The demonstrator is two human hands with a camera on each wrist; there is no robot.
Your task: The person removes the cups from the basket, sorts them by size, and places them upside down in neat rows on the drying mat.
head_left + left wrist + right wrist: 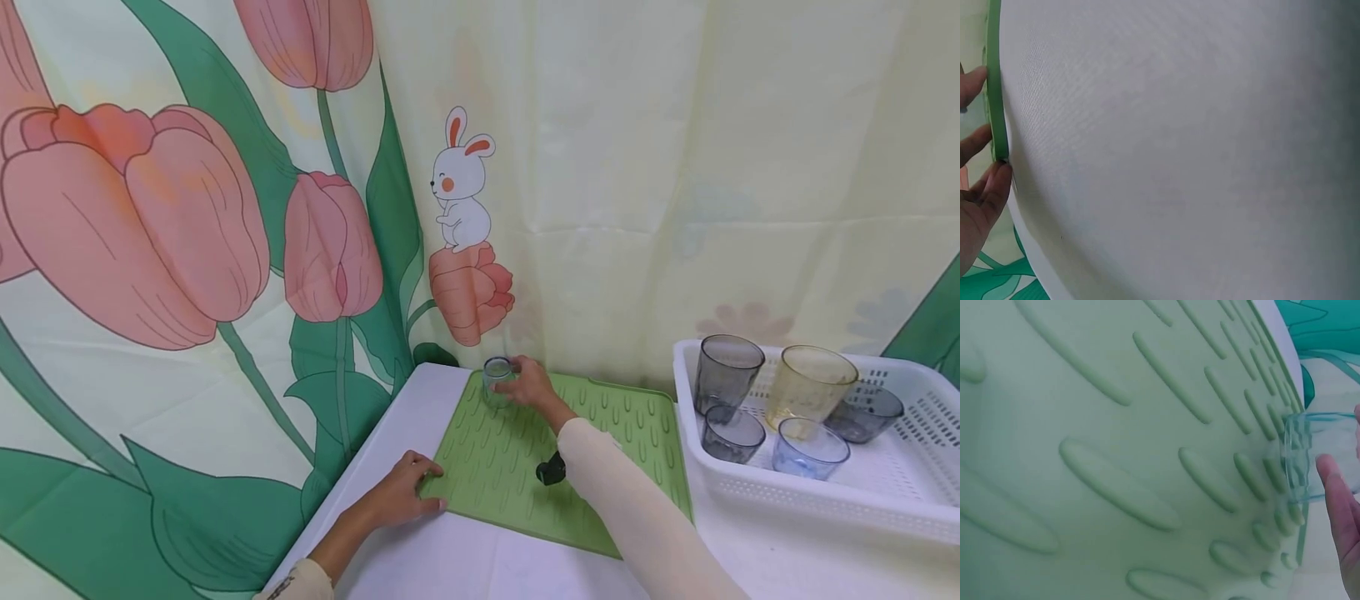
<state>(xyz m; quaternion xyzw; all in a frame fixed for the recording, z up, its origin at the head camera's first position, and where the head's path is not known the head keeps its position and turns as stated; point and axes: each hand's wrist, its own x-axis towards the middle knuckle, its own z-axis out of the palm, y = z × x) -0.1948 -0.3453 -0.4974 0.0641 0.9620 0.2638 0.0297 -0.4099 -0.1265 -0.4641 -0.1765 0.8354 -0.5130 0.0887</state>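
Observation:
At the back left corner of the green drying mat (540, 483), my right hand (531, 383) grips a small clear drinking glass (497, 373) with a bluish tint. The glass is upright, its base at the mat; the right wrist view shows the same glass (1310, 456) with a finger of the right hand (1342, 519) along its side. My left hand (401, 492) rests at the mat's near left corner, fingers spread. In the left wrist view, fingertips (999, 181) touch the mat's green edge (995, 94).
To the right stands a white perforated basket (847, 492) holding grey glasses (727, 375), a yellow glass (813, 383) and a blue glass (810, 454). A tulip-printed curtain (600, 167) hangs behind the white table (480, 558). A black strap piece (551, 471) shows by the right forearm.

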